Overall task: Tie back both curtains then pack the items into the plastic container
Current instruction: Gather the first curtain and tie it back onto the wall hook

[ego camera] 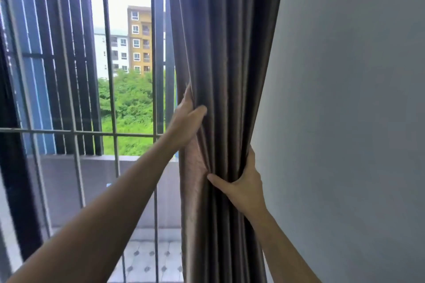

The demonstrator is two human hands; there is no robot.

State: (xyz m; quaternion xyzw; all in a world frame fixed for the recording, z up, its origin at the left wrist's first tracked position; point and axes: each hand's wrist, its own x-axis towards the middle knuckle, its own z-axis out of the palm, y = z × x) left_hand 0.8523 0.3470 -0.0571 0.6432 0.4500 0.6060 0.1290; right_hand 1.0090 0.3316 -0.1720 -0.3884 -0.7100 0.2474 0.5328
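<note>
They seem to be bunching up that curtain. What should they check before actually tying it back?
1. Curtain gathered in one bunch: not ok, the window-side fold seems to lie outside the grip of the right hand.
2. Right hand grips the pleats: ok.
3. Left hand holds the curtain's edge higher up: ok.
4. Tieback within reach: cannot tell, none in view.
5. Hook on the wall: cannot tell, none shows.
</note>
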